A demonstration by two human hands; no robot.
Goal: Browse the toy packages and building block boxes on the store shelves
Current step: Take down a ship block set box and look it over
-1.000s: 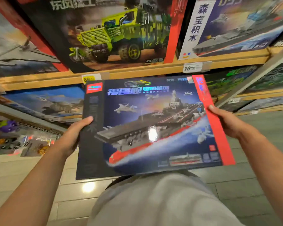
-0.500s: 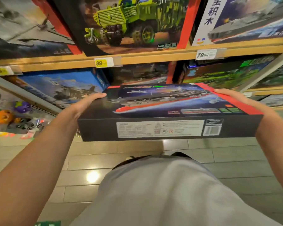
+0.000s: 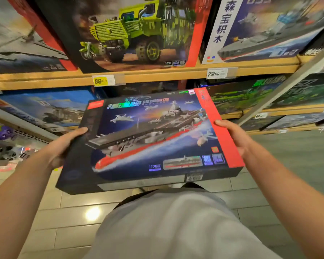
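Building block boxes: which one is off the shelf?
The aircraft carrier box, gripped at its side edges by the left hand and right hand. The green truck box and the others sit on shelves.

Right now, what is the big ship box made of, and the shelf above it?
The dark blue aircraft-carrier box with the red side stripe looks like glossy printed cardboard: its sharp folded edges and the light glinting off its picture suggest that. The tan shelf edge carrying the price tags looks like smooth wood or wood-look board; its flat matte colour leaves that open. The left hand and right hand grip the box's sides.
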